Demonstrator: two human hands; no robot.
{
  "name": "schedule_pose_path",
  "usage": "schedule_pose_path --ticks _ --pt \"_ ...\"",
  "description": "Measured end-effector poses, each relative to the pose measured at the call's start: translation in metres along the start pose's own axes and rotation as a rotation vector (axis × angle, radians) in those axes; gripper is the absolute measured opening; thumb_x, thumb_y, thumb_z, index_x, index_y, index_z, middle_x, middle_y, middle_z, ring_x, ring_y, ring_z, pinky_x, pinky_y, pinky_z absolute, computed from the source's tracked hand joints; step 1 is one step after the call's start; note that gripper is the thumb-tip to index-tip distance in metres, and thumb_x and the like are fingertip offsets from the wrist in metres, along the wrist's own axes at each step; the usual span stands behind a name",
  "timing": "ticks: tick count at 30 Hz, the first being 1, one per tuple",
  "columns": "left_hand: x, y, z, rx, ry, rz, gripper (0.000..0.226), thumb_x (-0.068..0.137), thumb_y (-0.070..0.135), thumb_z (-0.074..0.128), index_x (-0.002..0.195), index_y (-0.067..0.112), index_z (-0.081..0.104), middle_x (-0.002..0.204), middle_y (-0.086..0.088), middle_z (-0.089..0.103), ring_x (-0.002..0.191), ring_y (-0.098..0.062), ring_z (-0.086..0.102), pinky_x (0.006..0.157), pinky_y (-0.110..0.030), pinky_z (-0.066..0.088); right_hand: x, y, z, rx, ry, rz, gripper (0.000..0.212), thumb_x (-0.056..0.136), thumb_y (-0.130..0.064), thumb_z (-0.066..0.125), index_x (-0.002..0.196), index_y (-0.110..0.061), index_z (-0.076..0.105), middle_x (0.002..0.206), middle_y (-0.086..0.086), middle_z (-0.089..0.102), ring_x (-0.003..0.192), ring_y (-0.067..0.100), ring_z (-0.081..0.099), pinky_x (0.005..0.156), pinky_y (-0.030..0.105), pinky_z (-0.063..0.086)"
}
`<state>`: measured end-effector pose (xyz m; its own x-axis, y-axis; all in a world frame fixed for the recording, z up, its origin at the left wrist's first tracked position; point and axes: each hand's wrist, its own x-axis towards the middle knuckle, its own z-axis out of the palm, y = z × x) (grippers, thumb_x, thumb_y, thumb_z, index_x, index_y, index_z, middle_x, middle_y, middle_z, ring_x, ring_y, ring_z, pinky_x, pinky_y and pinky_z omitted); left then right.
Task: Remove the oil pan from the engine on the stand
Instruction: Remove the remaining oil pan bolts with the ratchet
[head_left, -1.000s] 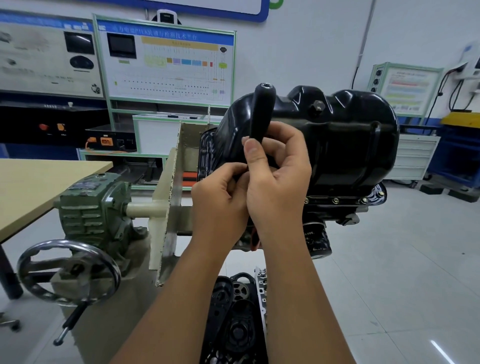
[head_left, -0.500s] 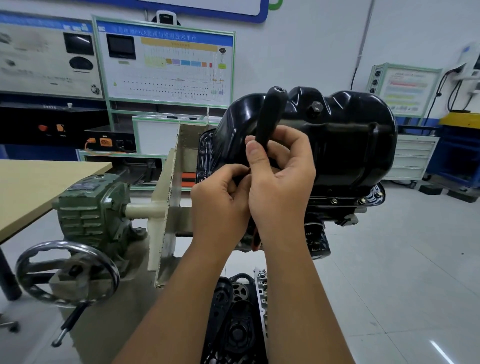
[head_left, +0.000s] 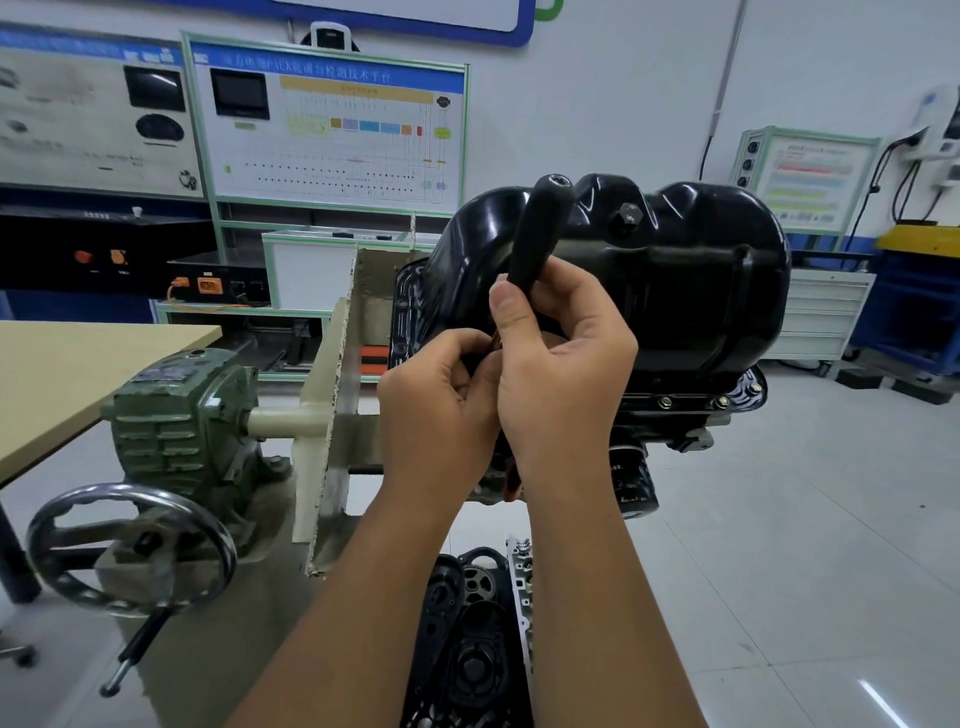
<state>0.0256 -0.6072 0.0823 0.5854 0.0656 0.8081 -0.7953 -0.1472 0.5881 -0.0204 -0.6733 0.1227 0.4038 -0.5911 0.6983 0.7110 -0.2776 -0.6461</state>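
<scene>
The oil pan sits on top of the inverted engine on the stand, its deep, glossy black pressed-steel bowl bulging upward behind and above the fingers, its long axis running left to right across the view. Its rounded, lumpy surface carries a hex drain plug up and to the right of the fingertips, and its flat flange lies below the knuckles of the right hand, where small bolts show along the seam. The right hand is curled round a matt black tool handle, thumb pressed along its near side; the handle is a smooth, rounded bar that rises from the fingers and leans up and to the right across the pan's face. The left hand is clenched just beside it, touching it, the fingertips pinching at the handle's lower end, though exactly what they grip is hidden. Left of the left hand's knuckles stand a chipped cream plate and a ribbed green cast gearbox with a shiny metal handwheel. Below the wrists, dark engine covers lie on the floor.
</scene>
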Motion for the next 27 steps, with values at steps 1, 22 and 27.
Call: schedule_pose_path --ticks 1,22,27 --pt "0.0001 -0.0003 -0.0003 0.004 -0.004 0.003 0.01 0.086 0.025 0.069 0.09 0.019 0.076 0.055 0.004 0.053 0.053 -0.012 0.047 0.049 -0.03 0.04 -0.0001 -0.0002 0.0 0.011 -0.013 0.004 0.02 0.092 -0.004 0.076 0.111 -0.007 0.072 0.096 0.0 0.076 0.095 0.013 0.073 0.086 0.034 0.061" --pt "0.0004 0.0049 -0.0005 -0.018 0.03 -0.008 0.033 0.087 0.024 0.058 0.06 0.04 0.046 0.053 0.015 0.05 0.051 -0.008 0.042 0.049 -0.014 0.025 -0.0059 -0.0027 0.0018 -0.01 -0.04 0.014 0.025 0.084 -0.013 0.086 0.1 -0.017 0.068 0.092 0.0 0.075 0.071 0.018 0.073 0.066 0.038 0.062" --pt "-0.0001 0.003 -0.0014 -0.054 -0.027 -0.018 0.017 0.088 0.019 0.066 0.078 0.033 0.067 0.059 0.01 0.059 0.055 -0.009 0.05 0.051 -0.02 0.037 -0.0031 0.0017 0.0014 0.029 -0.043 0.039 0.017 0.089 -0.006 0.08 0.104 -0.007 0.073 0.09 -0.001 0.077 0.079 0.011 0.074 0.072 0.029 0.061"
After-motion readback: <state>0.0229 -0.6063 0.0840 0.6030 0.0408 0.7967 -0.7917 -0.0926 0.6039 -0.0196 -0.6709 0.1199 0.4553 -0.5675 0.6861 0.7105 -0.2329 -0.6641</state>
